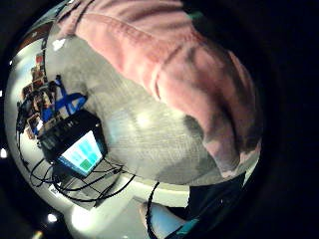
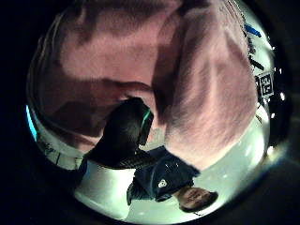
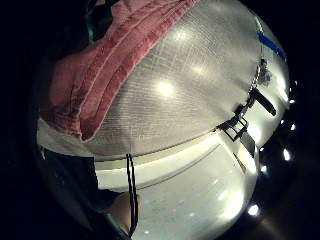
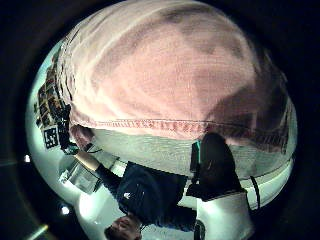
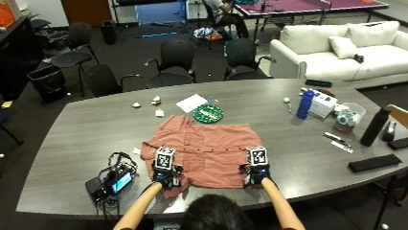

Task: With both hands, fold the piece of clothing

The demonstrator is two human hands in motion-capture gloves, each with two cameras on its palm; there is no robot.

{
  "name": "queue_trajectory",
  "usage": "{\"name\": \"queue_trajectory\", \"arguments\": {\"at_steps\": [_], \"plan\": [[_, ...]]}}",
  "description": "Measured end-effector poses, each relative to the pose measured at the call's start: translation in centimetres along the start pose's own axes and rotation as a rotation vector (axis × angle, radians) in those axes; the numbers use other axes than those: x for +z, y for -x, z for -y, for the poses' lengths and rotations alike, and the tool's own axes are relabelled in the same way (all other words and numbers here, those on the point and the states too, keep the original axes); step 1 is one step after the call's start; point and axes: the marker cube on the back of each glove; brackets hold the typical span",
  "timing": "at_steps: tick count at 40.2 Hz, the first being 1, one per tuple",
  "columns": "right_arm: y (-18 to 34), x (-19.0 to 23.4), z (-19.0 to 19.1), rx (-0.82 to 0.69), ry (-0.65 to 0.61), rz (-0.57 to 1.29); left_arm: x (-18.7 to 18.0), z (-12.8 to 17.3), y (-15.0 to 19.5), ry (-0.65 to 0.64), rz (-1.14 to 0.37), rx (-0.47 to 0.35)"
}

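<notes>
A salmon-pink button shirt lies spread on the grey table, its near hem toward me. My left hand grips the hem's near left corner, where the cloth bunches. My right hand grips the near right corner. In the palm views the shirt hangs raised above the tabletop beside each palm. A gloved hand pinches the stitched hem in the right thumb side view, and another gloved hand holds cloth in the left thumb side view.
A small device with a lit screen and cables sits left of my left hand. A green round object and a white paper lie beyond the shirt. A blue bottle, a black bottle and a black case stand at the right.
</notes>
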Motion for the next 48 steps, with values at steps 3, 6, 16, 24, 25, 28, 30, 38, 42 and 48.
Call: {"name": "queue_trajectory", "arguments": {"at_steps": [3, 6, 16, 24, 25, 28, 30, 38, 42, 48], "plan": [[0.1, -0.1, -0.1, 0.012, 0.009, 0.001, -0.5, 0.6, 0.0, -0.03, 0.01, -0.018], [0.2, -0.5, 0.2, -0.007, -0.018, -0.006, -0.9, 1.1, -0.1, -0.063, 0.004, -0.005], [-0.2, -2.0, 2.4, 0.053, -0.236, -0.016, -1.8, 2.5, -0.7, -0.337, 0.128, 0.045], [0.8, -2.3, 3.9, 0.022, -0.313, -0.009, -2.2, 3.9, -1.8, -0.53, 0.241, 0.129], [0.8, -2.4, 4.1, 0.025, -0.314, -0.018, -2.2, 4.2, -1.8, -0.519, 0.24, 0.131], [1.0, -3.1, 4.5, 0.02, -0.305, -0.053, -2.5, 4.9, -1.5, -0.455, 0.238, 0.111], [1.1, -3.6, 4.8, 0.004, -0.301, -0.065, -2.9, 5.4, -1.2, -0.427, 0.23, 0.1], [0.5, -4.3, 3.8, -0.043, -0.261, -0.069, -3.8, 4.2, -1.0, -0.359, 0.211, 0.126], [-0.1, -4.9, 1.5, -0.04, -0.28, -0.063, -4.3, 2.0, -1.4, -0.387, 0.228, 0.193], [-1.2, -4.5, -3.0, 0.021, -0.096, -0.048, -4.8, -0.6, -1.3, -0.454, 0.272, 0.251]]}}
